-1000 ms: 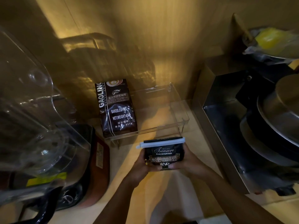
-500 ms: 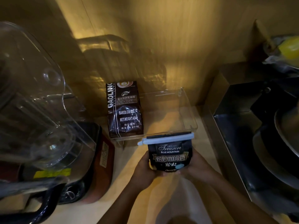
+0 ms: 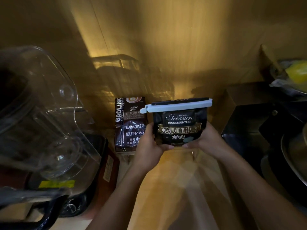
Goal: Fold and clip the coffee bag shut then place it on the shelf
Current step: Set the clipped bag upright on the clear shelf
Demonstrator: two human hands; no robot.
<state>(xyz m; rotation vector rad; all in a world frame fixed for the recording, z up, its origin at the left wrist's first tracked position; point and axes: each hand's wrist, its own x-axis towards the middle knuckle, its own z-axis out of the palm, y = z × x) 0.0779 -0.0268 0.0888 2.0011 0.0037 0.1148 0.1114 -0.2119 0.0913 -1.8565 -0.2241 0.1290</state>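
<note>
While both hands are holding it upright above the pale wooden counter (image 3: 174, 188), a small black coffee bag (image 3: 180, 127) is facing the camera, its front printed with "Original Treasure Blue Mountain" in light lettering and a gold-framed band of Chinese characters. Its top is folded flat and a long pale blue sealing clip (image 3: 177, 107) is running across the whole fold, sticking out a little past the bag's left side. The left hand (image 3: 150, 146) is grasping the bag's lower left side, with its thumb lying along the bottom front. The right hand (image 3: 206, 141) is grasping the lower right side the same way, and the two thumb tips are nearly meeting under the bag. Both forearms are reaching in from the bottom edge of the view. The bag is being held toward the back of the counter, in front of the yellowish wall, with a clear plastic shelf tray's edge (image 3: 126, 153) showing just below and beside it. A taller brown coffee bag marked "Gaoling" (image 3: 129, 123) is standing at the tray's left end, just beside the left hand. A clear blender jug (image 3: 43, 113) is filling the counter's left side, and dark metal pans (image 3: 292, 155) are sitting along the right edge.
</note>
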